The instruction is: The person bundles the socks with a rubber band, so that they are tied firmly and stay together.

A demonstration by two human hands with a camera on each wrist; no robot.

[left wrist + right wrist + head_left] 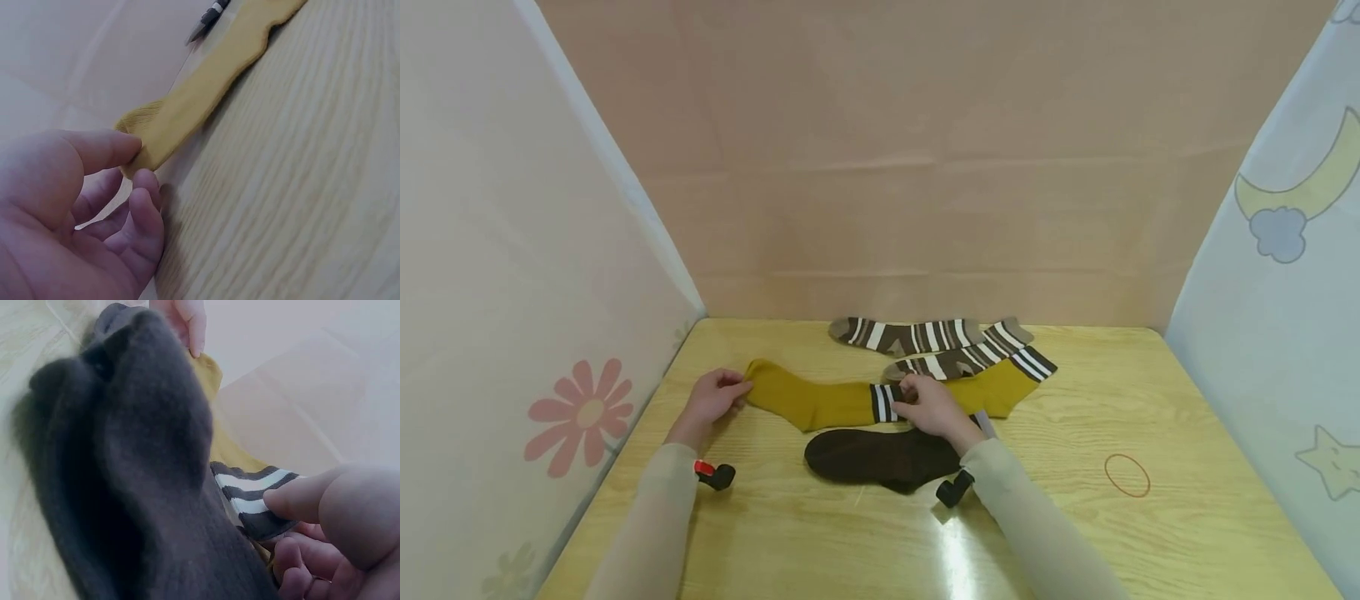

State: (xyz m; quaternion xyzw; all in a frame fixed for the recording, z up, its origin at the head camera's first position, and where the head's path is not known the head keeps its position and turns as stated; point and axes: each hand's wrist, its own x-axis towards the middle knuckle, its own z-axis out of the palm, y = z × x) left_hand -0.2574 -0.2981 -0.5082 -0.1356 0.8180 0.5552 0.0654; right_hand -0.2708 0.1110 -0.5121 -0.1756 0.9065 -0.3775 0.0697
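Note:
A mustard sock (820,402) with a black-and-white striped cuff lies stretched out across the table. Its toe end is pinched between the thumb and fingers of my left hand (713,395), as the left wrist view also shows. At the other end, my right hand (931,405) pinches the striped cuff (253,494) between thumb and fingers. Below that hand lies a dark brown sock (880,457), partly under the right wrist. A second mustard sock (1000,390) extends to the right behind the right hand, its striped cuff pointing up and right.
Two brown-and-white striped socks, one farther back (917,335) and one nearer (958,362), lie behind the mustard ones. A thin reddish-orange ring (1127,476) shows on the wooden table (1075,533) at right. Fabric walls stand at the left, back and right.

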